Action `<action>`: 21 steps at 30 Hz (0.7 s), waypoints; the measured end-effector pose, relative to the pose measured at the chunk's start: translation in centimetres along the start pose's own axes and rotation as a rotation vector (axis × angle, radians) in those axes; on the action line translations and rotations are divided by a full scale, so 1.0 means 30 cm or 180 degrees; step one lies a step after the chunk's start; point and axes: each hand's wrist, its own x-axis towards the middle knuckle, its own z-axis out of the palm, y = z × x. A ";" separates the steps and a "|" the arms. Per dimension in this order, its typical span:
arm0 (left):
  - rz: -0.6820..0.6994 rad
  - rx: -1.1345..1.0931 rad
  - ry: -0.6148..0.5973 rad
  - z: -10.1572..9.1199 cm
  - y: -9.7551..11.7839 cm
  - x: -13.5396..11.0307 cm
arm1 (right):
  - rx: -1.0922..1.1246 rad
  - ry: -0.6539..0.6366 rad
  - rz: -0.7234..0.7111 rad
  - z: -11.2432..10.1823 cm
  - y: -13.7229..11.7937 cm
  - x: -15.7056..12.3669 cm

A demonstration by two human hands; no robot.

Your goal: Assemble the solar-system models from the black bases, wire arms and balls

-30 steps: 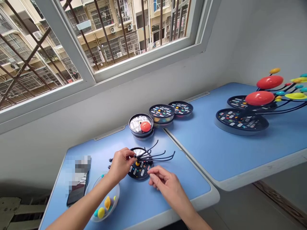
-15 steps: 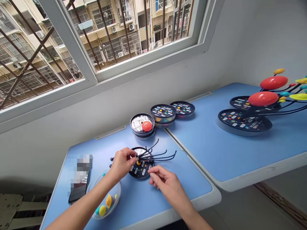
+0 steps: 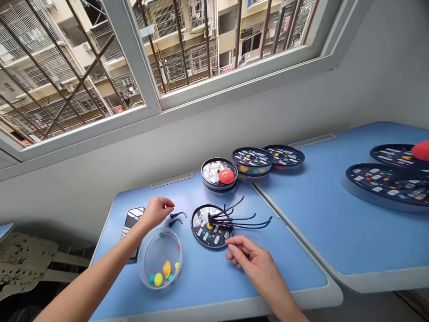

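Observation:
My left hand (image 3: 158, 213) hovers left of two short black curved rods (image 3: 177, 221) on the blue table, its thumb and fingertips drawn together with nothing visible in them. Right of these rods lies a round black disc (image 3: 212, 239) printed with planets and labels. From its centre rises a black post with several long black curved rods (image 3: 250, 219) fanning out to the right. Beside the disc's lower right rim is my right hand (image 3: 250, 257); thumb and index finger are pinched, and whatever may be between them is hidden.
A clear round tub (image 3: 142, 268) with small coloured balls and a yellow ringed planet stands at front left. Behind it lies a phone (image 3: 134, 219). Similar round cases stand at the back, one bearing a red dome (image 3: 226, 176). More discs (image 3: 385, 183) are on the right-hand table.
My left hand has left the post at the disc's centre and moved left to the short rods. My right hand keeps its pinch by the disc. The view has turned left.

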 end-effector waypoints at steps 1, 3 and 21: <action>0.0004 0.0034 -0.0059 0.000 -0.014 0.001 | -0.0008 -0.0058 0.0006 0.000 0.005 0.001; 0.0018 0.0059 -0.0154 0.010 -0.029 0.005 | -0.0022 -0.0109 0.0017 0.003 0.014 0.001; -0.0383 -0.2613 -0.1146 0.021 0.122 -0.010 | -0.0218 0.0017 -0.0013 0.013 -0.008 -0.008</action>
